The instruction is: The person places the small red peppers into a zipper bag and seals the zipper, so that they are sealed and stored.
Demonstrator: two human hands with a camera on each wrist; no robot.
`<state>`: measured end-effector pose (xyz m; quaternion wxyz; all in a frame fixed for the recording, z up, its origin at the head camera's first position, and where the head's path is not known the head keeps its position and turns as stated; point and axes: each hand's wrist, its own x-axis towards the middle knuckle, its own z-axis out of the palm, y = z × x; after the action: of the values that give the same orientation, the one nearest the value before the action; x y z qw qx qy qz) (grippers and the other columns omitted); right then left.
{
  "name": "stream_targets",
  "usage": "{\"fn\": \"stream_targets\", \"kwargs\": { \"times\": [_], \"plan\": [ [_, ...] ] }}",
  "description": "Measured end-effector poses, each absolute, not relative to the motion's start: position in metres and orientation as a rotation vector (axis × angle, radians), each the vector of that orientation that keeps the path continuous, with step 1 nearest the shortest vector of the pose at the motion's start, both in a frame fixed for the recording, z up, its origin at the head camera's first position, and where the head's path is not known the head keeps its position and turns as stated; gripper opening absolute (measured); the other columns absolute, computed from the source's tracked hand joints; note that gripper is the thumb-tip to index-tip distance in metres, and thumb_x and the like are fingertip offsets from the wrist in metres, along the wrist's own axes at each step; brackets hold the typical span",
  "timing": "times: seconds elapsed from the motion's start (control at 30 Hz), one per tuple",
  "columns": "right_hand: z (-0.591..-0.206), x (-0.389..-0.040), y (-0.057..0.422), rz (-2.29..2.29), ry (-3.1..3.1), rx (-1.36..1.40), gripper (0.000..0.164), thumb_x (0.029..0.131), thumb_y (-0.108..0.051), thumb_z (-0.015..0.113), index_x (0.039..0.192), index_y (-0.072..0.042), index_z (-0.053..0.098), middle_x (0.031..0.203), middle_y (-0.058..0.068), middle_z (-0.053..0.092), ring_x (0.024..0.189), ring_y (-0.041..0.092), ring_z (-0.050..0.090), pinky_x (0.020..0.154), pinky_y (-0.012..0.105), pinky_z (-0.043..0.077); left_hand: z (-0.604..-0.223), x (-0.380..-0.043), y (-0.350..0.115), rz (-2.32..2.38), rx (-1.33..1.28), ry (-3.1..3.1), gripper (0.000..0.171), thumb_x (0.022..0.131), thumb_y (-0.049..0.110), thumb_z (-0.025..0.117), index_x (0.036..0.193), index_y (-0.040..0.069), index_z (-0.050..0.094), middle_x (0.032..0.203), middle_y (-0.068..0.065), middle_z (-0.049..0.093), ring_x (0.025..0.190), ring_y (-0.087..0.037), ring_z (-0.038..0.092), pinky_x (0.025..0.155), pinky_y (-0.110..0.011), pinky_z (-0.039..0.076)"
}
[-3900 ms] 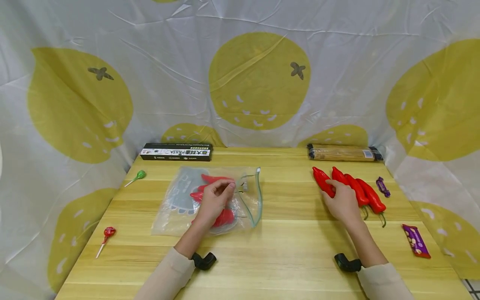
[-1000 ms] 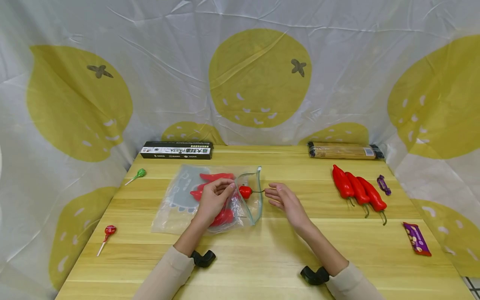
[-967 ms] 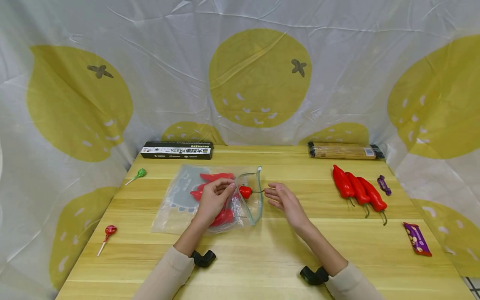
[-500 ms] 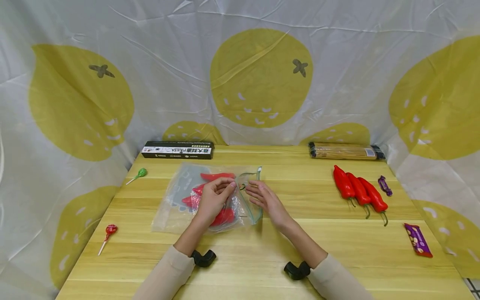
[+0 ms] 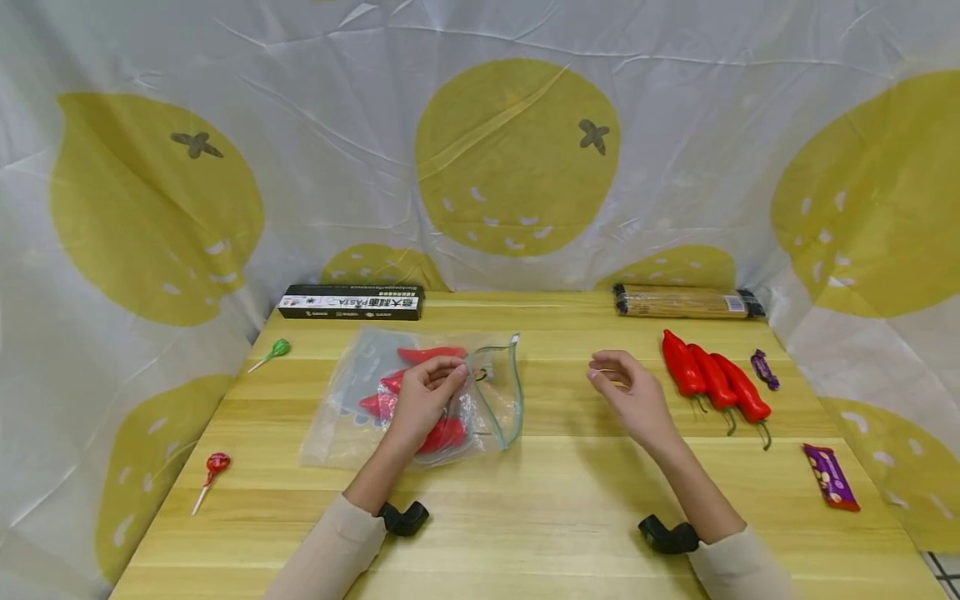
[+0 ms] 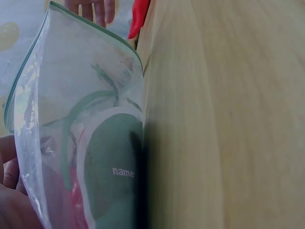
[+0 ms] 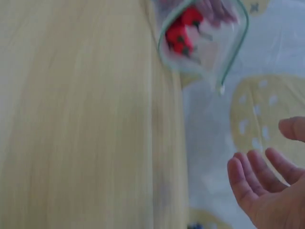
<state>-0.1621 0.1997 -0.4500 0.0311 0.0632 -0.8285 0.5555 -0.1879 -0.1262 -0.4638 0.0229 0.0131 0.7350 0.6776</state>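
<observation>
My left hand point(image 5: 422, 400) pinches the upper layer of a clear zip bag point(image 5: 330, 437) lying on the table, near its mouth. The mouth faces right and gapes. Several red peppers point(image 5: 442, 435) lie inside, partly hidden under that hand; in the right wrist view, peppers point(image 7: 178, 36) with green stems show through the opening. To the right of the bag, my right hand point(image 5: 633, 402) hovers above the table and holds nothing, its fingers relaxed, as the right wrist view also shows. Three red peppers point(image 5: 681, 367) lie side by side just beyond it.
At the back stand a black-and-white pasta box point(image 5: 351, 302) on the left and a bundle of sticks or noodles point(image 5: 678, 302) on the right. A green lollipop point(image 5: 281, 347) and a red lollipop point(image 5: 218, 463) lie left. A purple candy point(image 5: 764, 369) and a purple snack packet point(image 5: 831, 477) lie right.
My right hand took one pepper from the row at right, pushed it through the bag's mouth, and has withdrawn rightward without it. The left hand has kept its hold on the bag.
</observation>
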Motion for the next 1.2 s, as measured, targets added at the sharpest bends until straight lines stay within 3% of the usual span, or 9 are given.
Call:
{"fn": "stream_targets", "kwargs": {
  "times": [0.07, 0.13, 0.33, 0.4, 0.57, 0.7, 0.83, 1.1, 1.2],
  "plan": [
    [-0.451, -0.163, 0.222, 1.527, -2.604, 0.107, 0.042, 0.094, -0.043, 0.061, 0.127, -0.017, 0.058, 0.122, 0.008, 0.064, 0.109, 0.021, 0.063, 0.082, 0.009, 0.048, -0.464, -0.187, -0.126, 2.101, 0.051, 2.291, 0.031, 0.088, 0.034, 0.071, 0.108, 0.010, 0.070, 0.106, -0.008, 0.070, 0.092, -0.014, 0.067, 0.076, -0.021, 0.057],
    [-0.453, -0.163, 0.244, 1.348, -2.636, 0.027, 0.042, 0.093, -0.044, 0.062, 0.125, -0.016, 0.060, 0.120, 0.010, 0.066, 0.105, 0.022, 0.065, 0.080, 0.011, 0.049, -0.465, -0.187, -0.126, 2.107, 0.060, 2.297, 0.032, 0.087, 0.035, 0.072, 0.108, 0.011, 0.071, 0.104, -0.008, 0.070, 0.091, -0.015, 0.067, 0.075, -0.021, 0.057],
    [-0.455, -0.163, 0.293, 1.033, -2.705, -0.205, 0.050, 0.094, -0.044, 0.059, 0.126, -0.005, 0.058, 0.120, 0.020, 0.064, 0.102, 0.036, 0.064, 0.082, 0.047, 0.052, -0.466, -0.185, -0.125, 2.118, 0.060, 2.278, 0.030, 0.086, 0.036, 0.073, 0.106, 0.013, 0.071, 0.102, -0.006, 0.071, 0.091, -0.015, 0.068, 0.075, -0.022, 0.057],
    [-0.458, -0.165, 0.302, 0.992, -2.731, -0.230, 0.051, 0.095, -0.040, 0.059, 0.128, -0.001, 0.056, 0.123, 0.024, 0.062, 0.104, 0.039, 0.061, 0.083, 0.053, 0.051, -0.467, -0.185, -0.125, 2.121, 0.067, 2.281, 0.030, 0.086, 0.036, 0.073, 0.105, 0.014, 0.071, 0.102, -0.006, 0.071, 0.091, -0.015, 0.068, 0.076, -0.022, 0.057],
    [-0.468, -0.171, 0.313, 0.853, -2.782, -0.210, 0.045, 0.093, -0.027, 0.064, 0.125, 0.004, 0.057, 0.116, 0.027, 0.063, 0.095, 0.036, 0.060, 0.075, 0.049, 0.051, -0.469, -0.186, -0.125, 2.108, 0.090, 2.301, 0.032, 0.086, 0.038, 0.073, 0.106, 0.013, 0.071, 0.102, -0.006, 0.071, 0.091, -0.015, 0.067, 0.075, -0.021, 0.057],
    [-0.470, -0.175, 0.312, 0.814, -2.819, -0.173, 0.040, 0.090, -0.019, 0.067, 0.123, 0.002, 0.059, 0.106, 0.024, 0.065, 0.087, 0.032, 0.058, 0.068, 0.040, 0.046, -0.470, -0.186, -0.124, 2.108, 0.110, 2.298, 0.032, 0.086, 0.038, 0.073, 0.105, 0.014, 0.071, 0.102, -0.005, 0.070, 0.092, -0.014, 0.067, 0.076, -0.021, 0.057],
    [-0.469, -0.178, 0.304, 0.878, -2.866, -0.078, 0.040, 0.089, -0.016, 0.068, 0.125, -0.002, 0.059, 0.111, 0.022, 0.064, 0.093, 0.035, 0.059, 0.074, 0.046, 0.049, -0.467, -0.184, -0.124, 2.100, 0.110, 2.293, 0.030, 0.087, 0.035, 0.072, 0.107, 0.011, 0.071, 0.103, -0.006, 0.070, 0.092, -0.013, 0.066, 0.077, -0.020, 0.056],
    [-0.469, -0.180, 0.298, 0.946, -2.974, 0.026, 0.058, 0.086, -0.028, 0.074, 0.133, -0.003, 0.051, 0.127, 0.022, 0.059, 0.109, 0.040, 0.057, 0.088, 0.055, 0.049, -0.472, -0.186, -0.124, 2.110, 0.113, 2.299, 0.030, 0.086, 0.036, 0.073, 0.105, 0.013, 0.071, 0.103, -0.005, 0.070, 0.092, -0.016, 0.067, 0.077, -0.022, 0.057],
    [-0.468, -0.179, 0.298, 0.902, -3.025, -0.005, 0.059, 0.084, -0.031, 0.075, 0.129, -0.001, 0.053, 0.116, 0.022, 0.062, 0.100, 0.037, 0.059, 0.081, 0.050, 0.050, -0.472, -0.186, -0.124, 2.118, 0.114, 2.293, 0.029, 0.086, 0.035, 0.073, 0.105, 0.013, 0.071, 0.102, -0.005, 0.070, 0.092, -0.016, 0.067, 0.076, -0.022, 0.057]
  ]
}}
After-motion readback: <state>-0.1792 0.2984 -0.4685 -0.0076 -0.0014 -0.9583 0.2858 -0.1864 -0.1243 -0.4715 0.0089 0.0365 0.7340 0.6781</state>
